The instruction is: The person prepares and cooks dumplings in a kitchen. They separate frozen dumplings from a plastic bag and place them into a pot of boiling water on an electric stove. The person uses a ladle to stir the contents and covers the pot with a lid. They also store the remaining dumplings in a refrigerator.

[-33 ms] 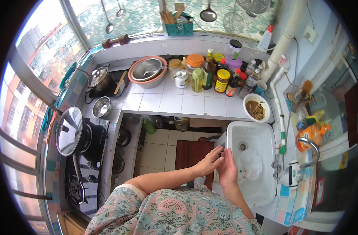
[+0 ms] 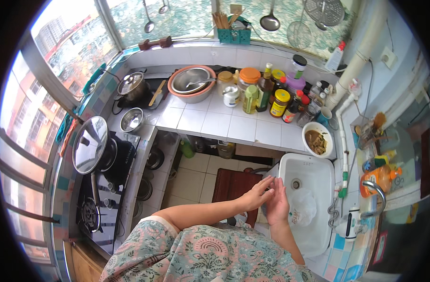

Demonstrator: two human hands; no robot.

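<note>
My left hand (image 2: 256,195) and my right hand (image 2: 277,207) are together in front of me, by the left edge of the white sink (image 2: 282,171). Their fingers are stretched out and point away from me, with the fingertips close or touching. Nothing shows in either hand; the inner side of the palms is partly hidden. Inside the sink, right of my right hand, lies a clear plastic bag (image 2: 305,207) near the drain (image 2: 296,183). A white bowl of brownish food (image 2: 317,140) stands on the counter just beyond the sink.
At left, a lidded pan (image 2: 91,145) sits on the black gas stove (image 2: 99,202). Along the back counter are a pot (image 2: 131,88), stacked bowls (image 2: 190,81) and several jars and bottles (image 2: 281,103). A curved faucet (image 2: 377,188) rises at right. A dark red stool (image 2: 231,190) stands below.
The view has shifted slightly, so the counter, stove and sink appear farther right and lower. My hands keep nearly the same pose, fingertips together.
</note>
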